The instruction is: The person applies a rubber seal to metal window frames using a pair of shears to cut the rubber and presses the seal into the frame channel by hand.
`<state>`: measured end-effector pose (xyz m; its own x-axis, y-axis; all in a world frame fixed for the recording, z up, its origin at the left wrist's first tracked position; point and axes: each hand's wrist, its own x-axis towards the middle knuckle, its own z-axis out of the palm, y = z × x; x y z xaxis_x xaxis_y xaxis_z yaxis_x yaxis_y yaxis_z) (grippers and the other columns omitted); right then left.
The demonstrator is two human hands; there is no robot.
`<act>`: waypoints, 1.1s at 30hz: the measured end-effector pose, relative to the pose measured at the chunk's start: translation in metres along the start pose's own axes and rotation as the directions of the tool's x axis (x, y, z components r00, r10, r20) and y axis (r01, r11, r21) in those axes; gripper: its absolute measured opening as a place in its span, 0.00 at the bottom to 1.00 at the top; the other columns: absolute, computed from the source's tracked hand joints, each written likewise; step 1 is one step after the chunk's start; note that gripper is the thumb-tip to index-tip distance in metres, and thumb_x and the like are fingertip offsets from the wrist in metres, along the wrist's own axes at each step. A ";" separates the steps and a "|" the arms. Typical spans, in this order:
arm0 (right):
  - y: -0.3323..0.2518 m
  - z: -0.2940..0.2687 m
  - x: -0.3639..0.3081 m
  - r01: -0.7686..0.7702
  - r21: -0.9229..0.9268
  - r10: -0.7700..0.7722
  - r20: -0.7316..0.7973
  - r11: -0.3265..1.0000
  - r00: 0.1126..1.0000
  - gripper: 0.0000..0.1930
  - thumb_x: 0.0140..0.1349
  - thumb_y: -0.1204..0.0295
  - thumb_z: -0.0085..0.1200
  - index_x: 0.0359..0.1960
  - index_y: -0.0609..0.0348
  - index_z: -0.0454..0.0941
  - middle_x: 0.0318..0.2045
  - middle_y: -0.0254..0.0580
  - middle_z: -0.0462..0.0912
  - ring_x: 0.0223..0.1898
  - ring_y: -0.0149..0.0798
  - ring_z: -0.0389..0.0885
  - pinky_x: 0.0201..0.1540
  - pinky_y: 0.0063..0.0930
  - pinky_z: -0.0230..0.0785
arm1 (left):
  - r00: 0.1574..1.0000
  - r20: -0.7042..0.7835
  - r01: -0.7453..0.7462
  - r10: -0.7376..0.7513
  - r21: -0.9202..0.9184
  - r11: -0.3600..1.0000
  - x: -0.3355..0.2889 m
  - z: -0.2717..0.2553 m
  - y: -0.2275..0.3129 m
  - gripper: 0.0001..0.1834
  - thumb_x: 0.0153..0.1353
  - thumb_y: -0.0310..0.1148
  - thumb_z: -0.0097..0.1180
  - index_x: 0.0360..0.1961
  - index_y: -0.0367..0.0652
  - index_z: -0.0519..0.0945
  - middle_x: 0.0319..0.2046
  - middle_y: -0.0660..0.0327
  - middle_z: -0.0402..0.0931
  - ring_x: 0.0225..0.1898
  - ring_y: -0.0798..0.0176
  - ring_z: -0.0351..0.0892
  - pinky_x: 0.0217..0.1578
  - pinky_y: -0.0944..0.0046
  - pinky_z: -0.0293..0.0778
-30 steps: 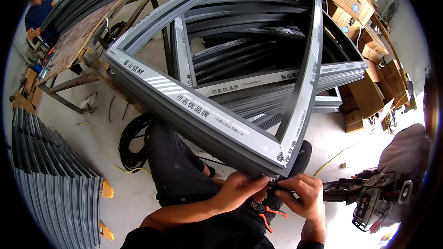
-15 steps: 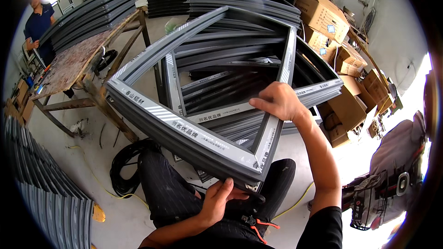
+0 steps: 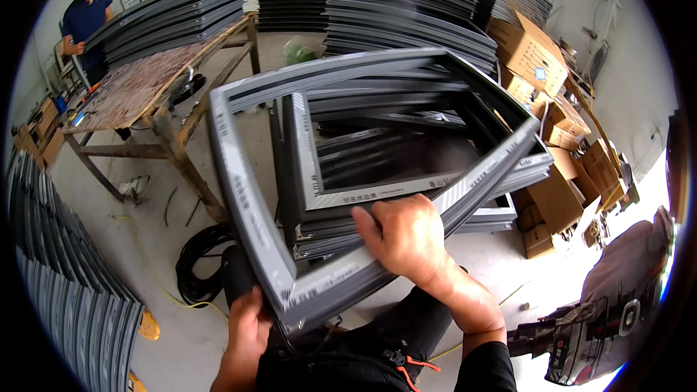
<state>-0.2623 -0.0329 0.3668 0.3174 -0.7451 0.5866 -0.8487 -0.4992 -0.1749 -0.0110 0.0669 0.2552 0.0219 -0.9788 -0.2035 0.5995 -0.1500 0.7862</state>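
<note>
A dark grey metal window frame (image 3: 245,196) with printed protective film hangs tilted over my lap. My right hand (image 3: 406,236) is closed over its near right bar, fingers wrapped round the profile. At the near left corner my left hand (image 3: 249,323) is closed against the frame's outer edge, slightly blurred, its fingertips partly hidden. Just beyond lies a stack of similar frames (image 3: 377,192), seen through the opening of the held one. Orange-handled pliers (image 3: 410,364) lie at my waist.
A worn wooden workbench (image 3: 138,91) with stacked frames stands left, a person (image 3: 91,18) behind it. Coiled black cable (image 3: 196,272) lies by my left leg. More frames (image 3: 72,312) stand at lower left. Cardboard boxes (image 3: 534,51) pile up right; tall frame stacks (image 3: 414,29) rise behind.
The held frame has turned, its near corner swinging left and toward me. My right hand has moved nearer and left; my left hand has shifted left along with the corner.
</note>
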 end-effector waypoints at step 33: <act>0.083 0.004 -0.006 0.158 -0.244 -0.123 0.155 0.957 0.980 0.46 0.45 0.27 0.48 0.41 0.65 0.76 0.35 0.51 0.78 0.40 0.52 0.77 0.48 0.47 0.66 | 0.972 0.140 0.161 -0.187 0.178 0.971 0.084 0.025 0.001 0.21 0.71 0.42 0.42 0.41 0.30 0.74 0.30 0.55 0.79 0.28 0.64 0.80 0.26 0.69 0.74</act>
<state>-0.3331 -0.0719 0.3457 0.4806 -0.7378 0.4741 -0.8651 -0.4875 0.1183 -0.0289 -0.0188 0.2533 -0.2024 -0.9432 -0.2634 0.4432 -0.3281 0.8342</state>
